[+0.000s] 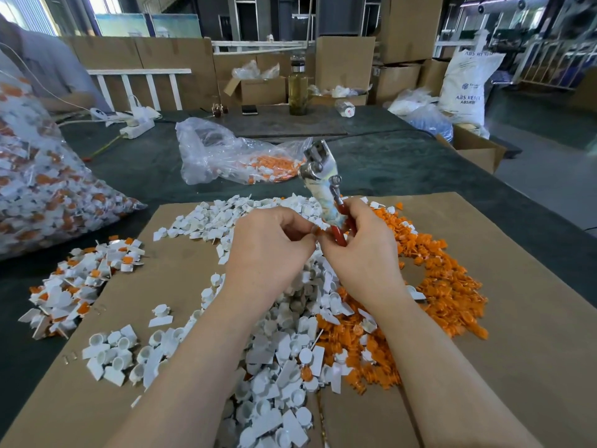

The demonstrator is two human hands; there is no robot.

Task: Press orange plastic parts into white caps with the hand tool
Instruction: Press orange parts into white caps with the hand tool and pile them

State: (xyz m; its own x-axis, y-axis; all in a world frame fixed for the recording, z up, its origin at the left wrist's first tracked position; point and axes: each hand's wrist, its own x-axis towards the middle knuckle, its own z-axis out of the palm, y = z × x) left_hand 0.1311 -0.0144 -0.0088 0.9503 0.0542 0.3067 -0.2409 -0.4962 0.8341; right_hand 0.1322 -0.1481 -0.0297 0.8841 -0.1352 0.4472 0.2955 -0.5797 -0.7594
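Note:
My right hand (358,250) grips the red handles of the hand tool (323,182), whose metal head points up and away over the piles. My left hand (268,247) pinches a small white and orange piece (316,228) at its fingertips, right beside the tool's handles. Loose white caps (274,367) lie heaped on the cardboard sheet (517,318) under my forearms. A pile of orange plastic parts (445,286) spreads to the right of them.
A heap of assembled white-and-orange pieces (74,286) lies at the left edge of the cardboard. A big clear bag of such pieces (42,189) stands far left. Another clear bag with orange parts (232,156) lies behind. A bottle (298,88) and boxes stand at the back.

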